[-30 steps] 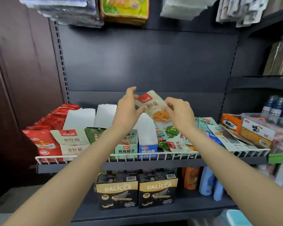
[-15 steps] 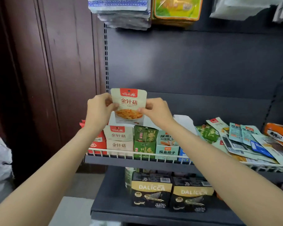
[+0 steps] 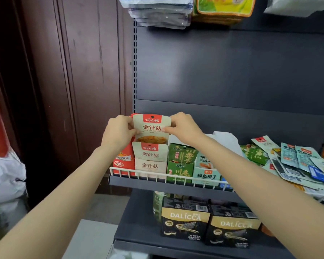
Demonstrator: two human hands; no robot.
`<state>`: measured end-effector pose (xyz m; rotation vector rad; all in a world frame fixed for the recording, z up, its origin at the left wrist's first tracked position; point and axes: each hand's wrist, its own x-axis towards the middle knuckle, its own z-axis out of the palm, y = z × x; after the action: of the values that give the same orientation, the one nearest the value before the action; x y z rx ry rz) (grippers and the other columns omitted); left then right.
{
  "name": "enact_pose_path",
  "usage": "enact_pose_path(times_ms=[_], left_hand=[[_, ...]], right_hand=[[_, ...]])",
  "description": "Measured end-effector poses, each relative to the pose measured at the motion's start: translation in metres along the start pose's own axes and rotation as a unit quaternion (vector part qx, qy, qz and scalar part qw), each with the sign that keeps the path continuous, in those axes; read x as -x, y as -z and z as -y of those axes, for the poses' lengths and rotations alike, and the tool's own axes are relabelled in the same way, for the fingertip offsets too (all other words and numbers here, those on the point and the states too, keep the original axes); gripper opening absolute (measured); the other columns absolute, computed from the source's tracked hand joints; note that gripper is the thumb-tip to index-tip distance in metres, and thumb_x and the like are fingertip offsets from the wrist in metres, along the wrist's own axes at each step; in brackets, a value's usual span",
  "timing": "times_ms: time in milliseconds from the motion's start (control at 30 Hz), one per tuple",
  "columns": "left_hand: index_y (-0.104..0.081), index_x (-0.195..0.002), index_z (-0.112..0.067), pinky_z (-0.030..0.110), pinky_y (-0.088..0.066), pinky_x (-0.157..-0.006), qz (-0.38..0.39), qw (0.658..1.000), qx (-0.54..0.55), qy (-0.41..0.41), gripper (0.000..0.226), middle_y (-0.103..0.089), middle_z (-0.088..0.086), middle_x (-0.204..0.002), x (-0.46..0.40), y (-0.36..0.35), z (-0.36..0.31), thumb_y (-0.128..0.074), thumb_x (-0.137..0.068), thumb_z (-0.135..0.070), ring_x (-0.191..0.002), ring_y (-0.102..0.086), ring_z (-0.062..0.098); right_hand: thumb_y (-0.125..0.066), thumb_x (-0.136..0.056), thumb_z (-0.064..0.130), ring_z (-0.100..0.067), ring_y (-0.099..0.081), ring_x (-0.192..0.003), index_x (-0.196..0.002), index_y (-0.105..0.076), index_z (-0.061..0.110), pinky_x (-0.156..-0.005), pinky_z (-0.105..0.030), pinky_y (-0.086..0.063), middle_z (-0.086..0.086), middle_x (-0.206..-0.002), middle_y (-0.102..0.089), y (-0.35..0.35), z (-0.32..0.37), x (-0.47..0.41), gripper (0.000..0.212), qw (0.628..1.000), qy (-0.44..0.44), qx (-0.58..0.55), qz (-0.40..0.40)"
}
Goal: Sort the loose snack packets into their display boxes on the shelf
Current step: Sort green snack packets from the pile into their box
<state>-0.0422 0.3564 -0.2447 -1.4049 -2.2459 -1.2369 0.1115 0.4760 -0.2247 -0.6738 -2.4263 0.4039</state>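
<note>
I am in a small shop: before me a dark metal shelf (image 3: 157,181) with a white wire rail carries display boxes (image 3: 179,168) of snack packets (image 3: 288,156), and boxed wafers (image 3: 184,220) stand below.

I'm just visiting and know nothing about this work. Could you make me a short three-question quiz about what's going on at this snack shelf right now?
1. True or false: both the left hand and the right hand hold the beige packet.
2. The beige packet is right above which display box? A) beige box B) green box C) pale blue box
3. On which side of the shelf rail does the pile of loose packets lie?

Key
1. True; each hand pinches an upper edge.
2. A; its print matches the packet.
3. The right side.
</note>
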Motion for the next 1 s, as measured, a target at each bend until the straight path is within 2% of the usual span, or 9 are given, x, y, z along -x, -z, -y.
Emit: enact_pose_path(times_ms=[67,133,267,333,400,533,700,867,1000], left_hand=[[-0.068,-0.094,-0.013,0.032,-0.05,-0.069,-0.01,1.0,0.005,-0.009,0.014,-0.063,-0.002,-0.083,0.001,0.003,0.0,-0.071,-0.082,-0.02,-0.079,-0.061,0.019],[-0.064,-0.097,-0.019,0.031,-0.051,-0.073,-0.015,0.999,0.018,-0.036,0.016,-0.064,-0.004,-0.09,0.002,0.004,-0.003,-0.07,-0.082,-0.018,-0.085,-0.061,0.016],[-0.068,-0.098,-0.02,0.037,-0.053,-0.082,0.069,0.996,-0.034,-0.054,0.013,-0.065,-0.003,-0.099,0.001,0.003,-0.008,-0.063,-0.087,-0.016,-0.093,-0.062,0.019],[-0.07,-0.091,-0.024,0.038,-0.054,-0.079,0.118,0.989,-0.064,-0.058,0.009,-0.067,-0.003,-0.092,-0.001,0.002,-0.008,-0.063,-0.088,-0.02,-0.088,-0.063,0.02],[-0.071,-0.09,-0.026,0.043,-0.054,-0.08,0.146,0.986,-0.062,-0.058,0.007,-0.068,-0.004,-0.088,-0.001,0.0,-0.009,-0.064,-0.087,-0.027,-0.085,-0.063,0.017],[-0.071,-0.091,-0.024,0.042,-0.054,-0.082,0.147,0.987,-0.033,-0.059,0.011,-0.069,-0.008,-0.087,0.002,-0.004,-0.013,-0.064,-0.087,-0.031,-0.085,-0.063,0.012],[-0.07,-0.097,-0.022,0.039,-0.054,-0.085,0.118,0.991,-0.024,-0.057,0.018,-0.07,-0.005,-0.097,0.008,-0.009,-0.019,-0.06,-0.089,-0.034,-0.089,-0.063,0.011],[-0.068,-0.095,-0.019,0.033,-0.054,-0.078,0.106,0.989,0.036,-0.093,0.013,-0.066,-0.008,-0.088,0.024,-0.021,-0.053,-0.058,-0.09,-0.024,-0.083,-0.063,0.011],[-0.068,-0.092,-0.018,0.016,-0.048,-0.072,0.117,0.977,0.117,-0.131,0.01,-0.066,-0.008,-0.084,0.04,-0.05,-0.103,-0.058,-0.09,-0.02,-0.078,-0.06,0.004]], right_hand=[[-0.067,-0.086,0.022,-0.023,-0.067,-0.079,-0.091,-0.072,0.008,-0.075,-0.044,-0.055,-0.007,-0.088,-0.073,-0.001,0.003,-0.001,0.015,1.0,0.007,0.002,-0.012],[-0.068,-0.085,0.022,-0.023,-0.066,-0.074,-0.088,-0.071,0.009,-0.071,-0.043,-0.055,-0.007,-0.085,-0.072,-0.004,0.006,-0.002,0.014,0.999,0.006,0.039,0.024],[-0.066,-0.086,0.02,-0.019,-0.056,-0.06,-0.071,-0.067,0.008,-0.06,-0.033,-0.046,-0.006,-0.073,-0.066,-0.003,0.012,-0.002,0.019,0.995,0.012,0.068,0.075],[-0.064,-0.087,0.018,-0.016,-0.057,-0.069,-0.08,-0.072,0.008,-0.064,-0.028,-0.045,-0.004,-0.08,-0.066,0.0,0.015,0.002,0.015,0.996,0.015,0.032,0.08],[-0.064,-0.087,0.017,-0.018,-0.063,-0.084,-0.094,-0.074,0.01,-0.075,-0.031,-0.052,-0.004,-0.093,-0.07,0.002,0.016,0.006,0.014,0.996,0.016,0.016,0.086],[-0.063,-0.087,0.016,-0.018,-0.064,-0.089,-0.097,-0.074,0.01,-0.08,-0.032,-0.052,-0.005,-0.096,-0.071,0.005,0.009,0.01,0.016,0.995,-0.002,-0.001,0.104],[-0.058,-0.091,0.02,-0.015,-0.067,-0.085,-0.1,-0.072,0.009,-0.069,-0.02,-0.047,-0.003,-0.095,-0.071,0.02,0.001,0.022,0.02,0.994,-0.034,-0.088,0.054],[-0.058,-0.091,0.023,-0.008,-0.062,-0.086,-0.093,-0.074,0.014,-0.079,-0.026,-0.046,0.006,-0.087,-0.07,0.042,-0.022,0.05,0.018,0.994,-0.049,-0.082,-0.054],[-0.058,-0.091,0.018,-0.007,-0.061,-0.087,-0.093,-0.074,0.016,-0.079,-0.02,-0.041,0.007,-0.091,-0.07,0.062,-0.055,0.086,0.016,0.987,-0.079,-0.063,-0.128]])
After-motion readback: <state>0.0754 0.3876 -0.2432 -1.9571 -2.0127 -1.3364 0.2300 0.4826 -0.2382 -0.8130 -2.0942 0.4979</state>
